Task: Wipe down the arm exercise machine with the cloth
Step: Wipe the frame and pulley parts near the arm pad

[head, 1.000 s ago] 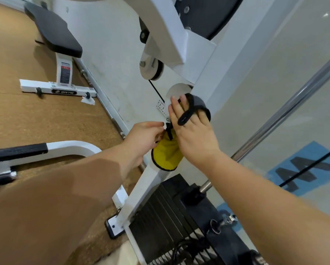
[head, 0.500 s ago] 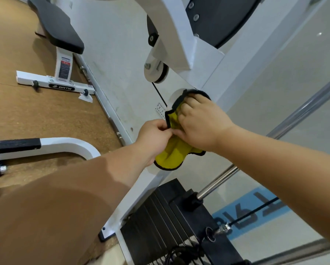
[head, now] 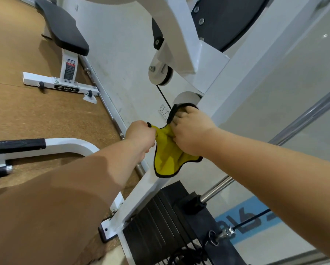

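A yellow cloth [head: 168, 159] with a black hem hangs between my two hands against the white slanted frame beam [head: 141, 196] of the arm exercise machine. My left hand [head: 141, 136] pinches the cloth's left corner. My right hand [head: 191, 131] grips its upper part, fingers curled over the black edge just below a small white pulley [head: 185, 97]. A larger pulley [head: 160, 73] with a black cable sits higher on the frame. The cloth's lower flap dangles free.
A black weight stack [head: 160, 222] with a chrome guide rod [head: 217, 188] lies below my right arm. A white bench with a black pad [head: 63, 29] stands at upper left on the brown floor. A white handle bar with a black grip [head: 17, 146] reaches in from the left.
My right hand went from flat with spread fingers to closed on the cloth's upper edge. The cloth has spread wider and its lower flap hangs further right.
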